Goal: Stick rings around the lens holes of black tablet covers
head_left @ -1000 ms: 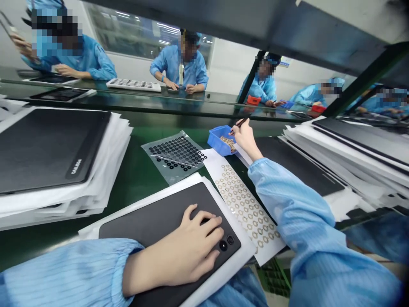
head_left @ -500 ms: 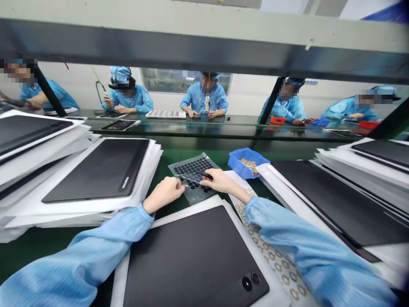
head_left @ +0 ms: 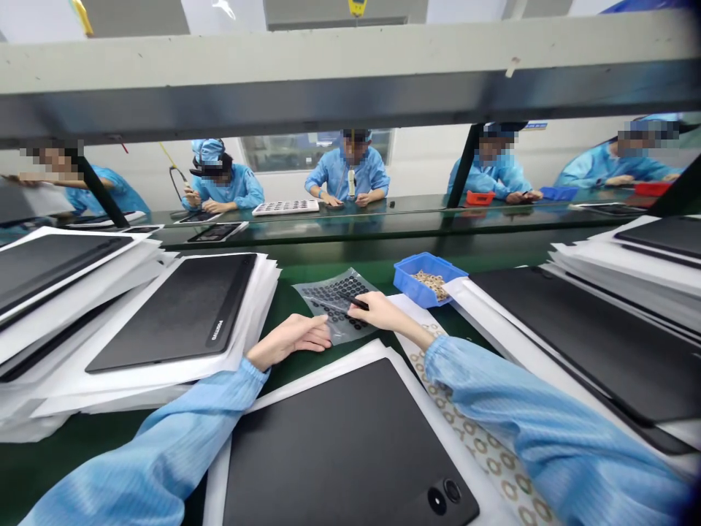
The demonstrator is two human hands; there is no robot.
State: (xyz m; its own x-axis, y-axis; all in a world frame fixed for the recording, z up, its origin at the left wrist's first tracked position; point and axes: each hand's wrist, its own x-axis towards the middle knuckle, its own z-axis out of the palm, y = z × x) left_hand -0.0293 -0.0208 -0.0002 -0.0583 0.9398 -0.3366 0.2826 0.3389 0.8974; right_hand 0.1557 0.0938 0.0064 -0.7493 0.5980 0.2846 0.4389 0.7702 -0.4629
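Observation:
My right hand is closed on dark, slim tweezers, whose tips point left over a clear plastic sheet with rows of small black rings. At the sheet's near left edge lies my left hand, fingers stretched out and thumb towards the sheet; whether it presses on the film I cannot tell. Nearest me, a black tablet rests back side up on white paper, two round camera rings at its lower right corner. Beneath my right forearm runs a strip of tan ring stickers.
A blue bin of small tan rings stands beyond my right hand. Stacked tablets with white sheets flank me: a left stack and a right stack. An overhead beam crosses above. Several co-workers in blue sit across the bench.
My left hand has gone from curled fingers to stretched-out fingers at the sheet's edge. My right hand keeps the tweezers over the sheet. The whole view has tilted slightly.

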